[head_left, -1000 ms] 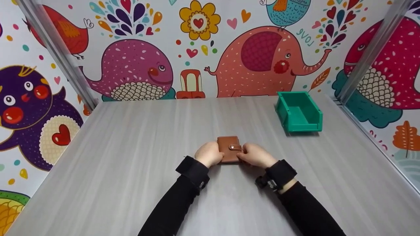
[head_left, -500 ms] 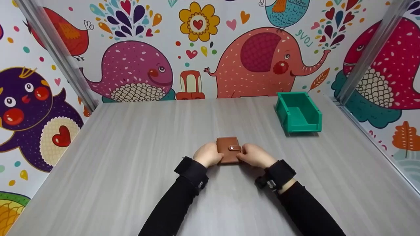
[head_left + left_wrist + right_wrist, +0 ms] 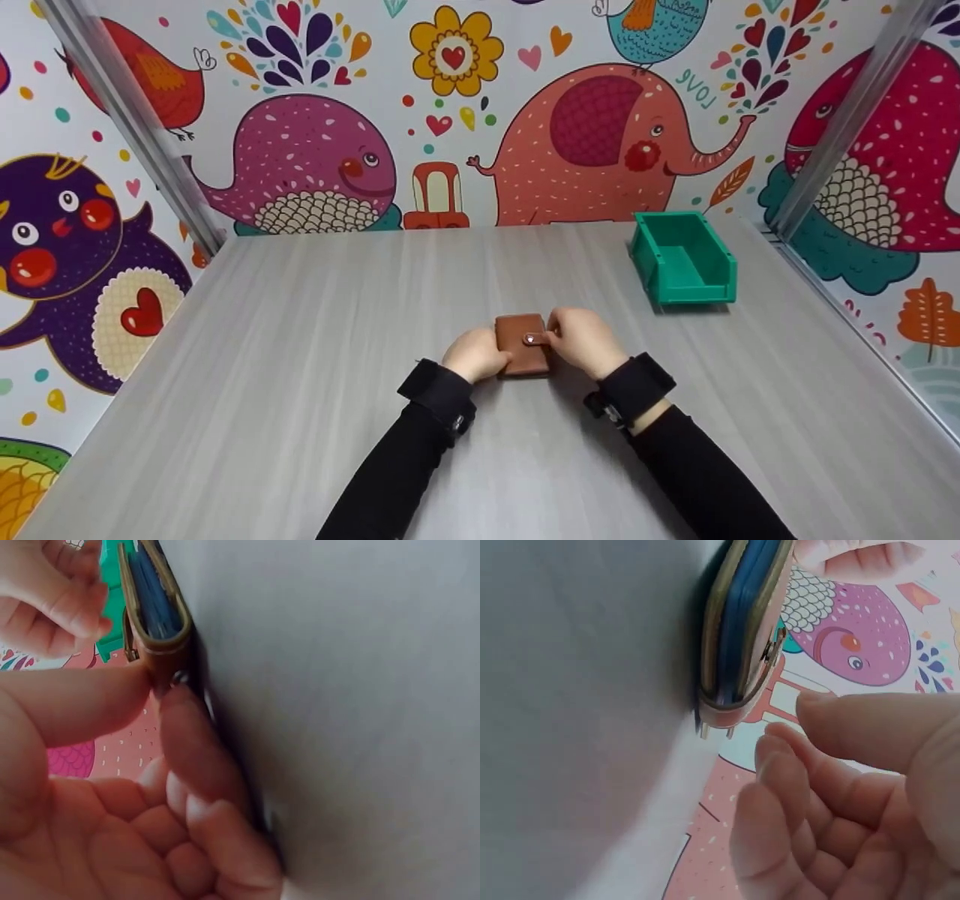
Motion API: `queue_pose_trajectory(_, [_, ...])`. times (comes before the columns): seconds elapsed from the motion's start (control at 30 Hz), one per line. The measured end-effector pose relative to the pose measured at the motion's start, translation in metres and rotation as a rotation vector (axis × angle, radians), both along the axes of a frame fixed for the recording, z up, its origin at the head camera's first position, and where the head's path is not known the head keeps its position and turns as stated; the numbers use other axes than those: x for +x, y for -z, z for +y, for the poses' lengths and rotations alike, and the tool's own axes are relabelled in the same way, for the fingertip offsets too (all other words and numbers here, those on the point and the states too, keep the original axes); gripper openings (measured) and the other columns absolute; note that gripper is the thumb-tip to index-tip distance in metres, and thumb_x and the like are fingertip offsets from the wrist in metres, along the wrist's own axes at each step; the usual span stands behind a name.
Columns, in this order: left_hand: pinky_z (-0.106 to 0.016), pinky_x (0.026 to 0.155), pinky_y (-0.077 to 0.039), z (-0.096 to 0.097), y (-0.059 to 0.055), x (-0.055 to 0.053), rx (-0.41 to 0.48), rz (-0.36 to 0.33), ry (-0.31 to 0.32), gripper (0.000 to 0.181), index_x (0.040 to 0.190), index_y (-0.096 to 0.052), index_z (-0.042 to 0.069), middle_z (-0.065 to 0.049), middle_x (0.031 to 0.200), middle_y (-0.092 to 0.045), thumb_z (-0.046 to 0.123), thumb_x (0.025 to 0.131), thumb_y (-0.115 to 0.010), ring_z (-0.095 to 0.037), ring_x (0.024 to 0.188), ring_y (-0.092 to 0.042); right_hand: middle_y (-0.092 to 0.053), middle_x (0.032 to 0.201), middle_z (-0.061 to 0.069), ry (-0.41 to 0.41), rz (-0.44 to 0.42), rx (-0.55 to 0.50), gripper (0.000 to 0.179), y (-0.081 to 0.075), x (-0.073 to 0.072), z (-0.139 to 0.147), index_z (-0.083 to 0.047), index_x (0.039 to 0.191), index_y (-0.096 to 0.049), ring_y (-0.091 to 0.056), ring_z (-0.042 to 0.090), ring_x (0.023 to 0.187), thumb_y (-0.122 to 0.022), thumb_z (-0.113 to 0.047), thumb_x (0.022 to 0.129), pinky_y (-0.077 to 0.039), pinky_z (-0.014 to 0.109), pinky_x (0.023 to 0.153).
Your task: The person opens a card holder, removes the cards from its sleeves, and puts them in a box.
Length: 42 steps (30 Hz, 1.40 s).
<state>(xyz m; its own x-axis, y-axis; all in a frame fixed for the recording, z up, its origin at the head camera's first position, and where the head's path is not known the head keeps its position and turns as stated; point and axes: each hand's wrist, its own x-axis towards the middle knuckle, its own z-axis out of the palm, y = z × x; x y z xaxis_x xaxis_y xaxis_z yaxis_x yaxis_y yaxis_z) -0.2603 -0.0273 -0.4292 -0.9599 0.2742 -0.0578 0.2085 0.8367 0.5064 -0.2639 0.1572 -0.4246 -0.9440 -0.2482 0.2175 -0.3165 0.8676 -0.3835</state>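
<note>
A brown leather wallet (image 3: 517,358) lies on the table, its snap strap (image 3: 534,340) fastened across the right edge. My left hand (image 3: 474,354) holds the wallet's left edge, thumb on top; the left wrist view shows fingers curled beside the wallet's spine (image 3: 166,652). Just right of the strap is my right hand (image 3: 589,339). In the right wrist view its thumb (image 3: 855,724) and loosely bent fingers are apart from each other, with nothing between them. Blue inner layers (image 3: 739,622) show between the covers there.
A green plastic bin (image 3: 682,259) stands at the back right of the grey table (image 3: 300,360). Cartoon-printed wall panels (image 3: 442,112) close off the back and sides. Metal posts (image 3: 135,127) rise at the corners.
My right hand has let go of the wallet's lower right edge and shifted slightly away from me, up beside the strap. The left hand and wallet have stayed nearly in place.
</note>
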Motion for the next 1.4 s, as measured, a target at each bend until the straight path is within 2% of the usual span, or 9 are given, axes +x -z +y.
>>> queue_pose_trajectory(0.2, [-0.041, 0.077, -0.05, -0.001, 0.001, 0.0, 0.012, 0.003, 0.003, 0.025, 0.102, -0.068, -0.002, -0.017, 0.102, -0.07, 0.021, 0.089, -0.069, -0.028, 0.081, -0.063, -0.063, 0.072, 0.007, -0.006, 0.061, 0.058, 0.026, 0.0, -0.002, -0.011, -0.004, 0.076, -0.063, -0.062, 0.028, 0.068, -0.08, -0.023, 0.084, -0.05, 0.043, 0.064])
queue_pose_trajectory(0.4, [-0.04, 0.076, -0.05, -0.001, 0.001, -0.001, 0.014, -0.014, -0.008, 0.024, 0.097, -0.069, -0.001, -0.016, 0.1, -0.07, 0.021, 0.089, -0.069, -0.027, 0.079, -0.062, -0.057, 0.068, 0.005, 0.015, 0.076, 0.113, 0.032, 0.002, -0.002, -0.016, -0.006, 0.072, -0.058, -0.058, 0.026, 0.064, -0.08, -0.025, 0.084, -0.049, 0.043, 0.061])
queue_pose_trajectory(0.63, [-0.039, 0.074, -0.049, -0.001, -0.001, 0.0, 0.019, -0.022, -0.026, 0.026, 0.096, -0.068, -0.003, -0.017, 0.1, -0.07, 0.022, 0.089, -0.068, -0.022, 0.072, -0.055, -0.066, 0.083, 0.016, 0.043, 0.08, 0.193, 0.03, 0.0, -0.001, -0.023, 0.002, 0.084, -0.068, -0.065, 0.034, 0.075, -0.08, -0.026, 0.084, -0.053, 0.047, 0.067])
queue_pose_trajectory(0.93, [-0.037, 0.072, -0.049, -0.002, -0.001, -0.001, 0.01, -0.021, -0.024, 0.027, 0.093, -0.068, -0.003, -0.017, 0.098, -0.07, 0.023, 0.087, -0.068, -0.023, 0.072, -0.056, -0.066, 0.086, 0.016, 0.061, 0.074, 0.226, 0.032, 0.002, 0.0, -0.028, 0.002, 0.088, -0.071, -0.066, 0.034, 0.075, -0.079, -0.028, 0.084, -0.055, 0.046, 0.067])
queue_pose_trajectory(1.17, [-0.032, 0.064, -0.041, -0.004, 0.0, -0.002, 0.026, -0.027, -0.007, 0.021, 0.082, -0.065, 0.0, -0.011, 0.087, -0.065, 0.021, 0.086, -0.067, -0.02, 0.065, -0.048, -0.066, 0.075, 0.015, 0.062, 0.129, 0.224, 0.032, 0.003, 0.0, -0.03, -0.001, 0.077, -0.07, -0.065, 0.034, 0.067, -0.083, -0.03, 0.081, -0.055, 0.046, 0.059])
queue_pose_trajectory(1.4, [-0.033, 0.067, -0.044, -0.004, 0.0, -0.002, 0.03, -0.014, 0.006, 0.019, 0.083, -0.064, 0.002, -0.012, 0.091, -0.068, 0.02, 0.085, -0.068, -0.02, 0.067, -0.05, -0.063, 0.069, 0.015, 0.069, 0.192, 0.269, 0.023, 0.004, 0.0, -0.035, -0.001, 0.071, -0.067, -0.063, 0.034, 0.062, -0.078, -0.019, 0.081, -0.053, 0.047, 0.053])
